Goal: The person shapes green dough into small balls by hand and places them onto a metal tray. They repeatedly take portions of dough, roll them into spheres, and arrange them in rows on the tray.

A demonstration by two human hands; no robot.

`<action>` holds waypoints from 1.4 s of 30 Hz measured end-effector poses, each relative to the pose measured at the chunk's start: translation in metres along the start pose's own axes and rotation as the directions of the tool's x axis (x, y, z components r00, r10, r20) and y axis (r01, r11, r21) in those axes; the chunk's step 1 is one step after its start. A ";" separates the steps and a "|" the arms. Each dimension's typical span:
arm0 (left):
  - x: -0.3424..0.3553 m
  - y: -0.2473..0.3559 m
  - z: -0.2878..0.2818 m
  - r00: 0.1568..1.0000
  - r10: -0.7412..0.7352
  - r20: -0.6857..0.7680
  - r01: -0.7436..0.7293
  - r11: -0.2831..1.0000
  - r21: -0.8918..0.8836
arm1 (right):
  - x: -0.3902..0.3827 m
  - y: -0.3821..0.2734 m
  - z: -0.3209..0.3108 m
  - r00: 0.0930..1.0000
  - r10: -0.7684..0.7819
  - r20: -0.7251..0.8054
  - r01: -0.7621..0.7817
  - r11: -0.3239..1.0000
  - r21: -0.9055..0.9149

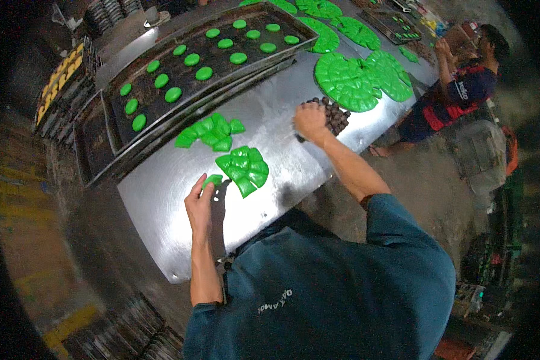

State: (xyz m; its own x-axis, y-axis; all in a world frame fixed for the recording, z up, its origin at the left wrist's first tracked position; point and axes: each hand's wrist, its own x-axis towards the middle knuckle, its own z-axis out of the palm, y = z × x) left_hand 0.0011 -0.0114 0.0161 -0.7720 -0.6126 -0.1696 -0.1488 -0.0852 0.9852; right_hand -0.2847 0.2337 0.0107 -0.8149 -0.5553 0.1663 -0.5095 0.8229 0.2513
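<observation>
At the far left, yellow pieces [60, 84] were held on a stack of trays [78, 103], piled up probably to save floor space. Along the far side of the metal table [156, 222], a dark tray [182, 77] was set, its green rounds [191, 59] spaced apart, presumably so that none would stick together. A small green piece [213, 180] was pinched narrowly between thumb and fingers of the left hand [198, 203], over the table's near left part, a light grip likely being suited to something soft. Beyond it and to its right, scored clusters [244, 170] were laid, seemingly within easy reach. The right hand [311, 123] was curled over the left part of the heaped brown balls [337, 117]; its fingertips were hidden, so whether anything was held could not be told. Farther right, large green discs [348, 81] were laid flat and crowded, perhaps for want of room, and past them a co-worker [465, 93] was seen. Seventeen rounds, one pinched piece, two clusters and at least six discs were counted; the yellow pieces and balls were too crowded to be numbered.
</observation>
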 end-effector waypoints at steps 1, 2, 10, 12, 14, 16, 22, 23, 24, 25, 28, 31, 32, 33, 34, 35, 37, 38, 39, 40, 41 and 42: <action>0.008 0.004 0.004 0.997 0.076 0.008 -0.076 0.992 0.097 | 0.008 0.027 0.027 0.996 0.050 -0.080 -0.057 0.995 -0.086; 0.012 0.006 0.006 0.993 0.110 -0.052 -0.099 0.979 0.176 | 0.010 0.032 0.029 0.997 0.006 -0.074 -0.012 0.996 -0.086; 0.039 0.024 0.052 0.970 -0.182 0.161 0.243 0.764 -0.597 | 0.011 0.004 -0.064 0.973 0.143 0.183 -0.222 0.339 0.914; 0.045 0.034 0.077 0.973 -0.161 0.164 0.229 0.733 -0.641 | -0.001 -0.042 -0.105 0.986 0.101 0.133 -0.131 -0.028 0.991; 0.044 0.047 0.097 0.978 -0.124 0.166 0.205 0.680 -0.703 | -0.010 -0.082 -0.103 0.968 0.054 -0.246 0.224 0.259 0.940; 0.046 0.054 0.105 0.985 -0.088 0.149 0.171 0.635 -0.754 | -0.011 -0.113 -0.102 0.868 -0.057 -0.492 0.448 0.513 0.732; 0.026 0.065 0.061 0.997 -0.056 0.059 0.080 0.777 -0.624 | 0.020 -0.135 -0.115 0.907 -0.397 0.143 -0.090 0.149 0.985; 0.025 0.057 0.056 1.000 -0.009 0.020 0.019 0.792 -0.610 | 0.025 -0.142 -0.122 0.807 -0.524 0.272 -0.241 0.129 0.962; 0.023 0.060 0.050 1.000 -0.026 -0.008 0.016 0.799 -0.601 | 0.024 -0.149 -0.129 0.812 -0.522 0.261 -0.231 0.123 0.965; 0.020 0.062 0.043 0.998 -0.043 -0.035 0.014 0.807 -0.591 | 0.017 -0.159 -0.139 0.899 -0.422 0.113 -0.040 0.178 0.983; 0.010 0.061 0.025 0.992 -0.031 -0.125 -0.032 0.879 -0.476 | -0.034 -0.183 -0.155 0.863 -0.259 -0.434 0.503 0.355 0.788; -0.022 0.069 0.016 0.995 0.082 -0.062 -0.103 0.842 -0.530 | -0.074 -0.201 -0.172 0.740 -0.301 -0.601 0.657 0.512 0.553; -0.038 0.078 0.007 0.998 0.064 -0.012 -0.060 0.843 -0.535 | -0.076 -0.196 -0.185 0.719 -0.365 -0.591 0.686 0.508 0.521; -0.052 0.089 -0.001 0.998 0.046 0.042 -0.017 0.845 -0.534 | -0.076 -0.191 -0.197 0.706 -0.398 -0.586 0.708 0.439 0.554; -0.068 0.102 -0.003 0.985 0.135 -0.104 -0.165 0.910 -0.379 | -0.073 -0.186 -0.208 0.689 -0.424 -0.587 0.724 0.369 0.583; -0.070 0.101 -0.014 0.923 0.339 -0.182 -0.362 0.926 -0.110 | -0.069 -0.183 -0.220 0.664 -0.442 -0.603 0.742 0.294 0.602; -0.066 0.100 -0.035 0.672 0.728 -0.137 -0.624 0.656 0.424 | -0.067 -0.180 -0.245 0.707 -0.494 -0.505 0.650 0.174 0.740; -0.053 0.103 -0.038 0.503 0.842 -0.195 -0.707 0.530 0.468 | -0.065 -0.182 -0.263 0.752 -0.524 -0.400 0.547 0.156 0.823; -0.050 0.106 -0.039 0.547 0.798 -0.255 -0.718 0.603 0.347 | -0.061 -0.187 -0.276 0.774 -0.560 -0.295 0.437 0.135 0.889; -0.047 0.108 -0.040 0.592 0.745 -0.307 -0.718 0.661 0.219 | -0.059 -0.194 -0.284 0.812 -0.546 -0.205 0.392 0.250 0.886; -0.044 0.110 -0.041 0.631 0.687 -0.361 -0.710 0.699 0.088 | -0.056 -0.200 -0.285 0.783 -0.522 -0.338 0.495 0.194 0.847; -0.040 0.118 -0.037 0.696 0.620 -0.361 -0.642 0.763 0.071 | -0.051 -0.204 -0.281 0.747 -0.480 -0.459 0.589 0.159 0.792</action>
State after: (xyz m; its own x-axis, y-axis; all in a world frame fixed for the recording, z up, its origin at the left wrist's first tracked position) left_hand 0.0372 -0.0257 0.1399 -0.4066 -0.7634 0.5019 0.3386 0.3843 0.8589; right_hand -0.0612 0.0608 0.2189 -0.2374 -0.8655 0.4411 -0.7801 -0.1008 -0.6175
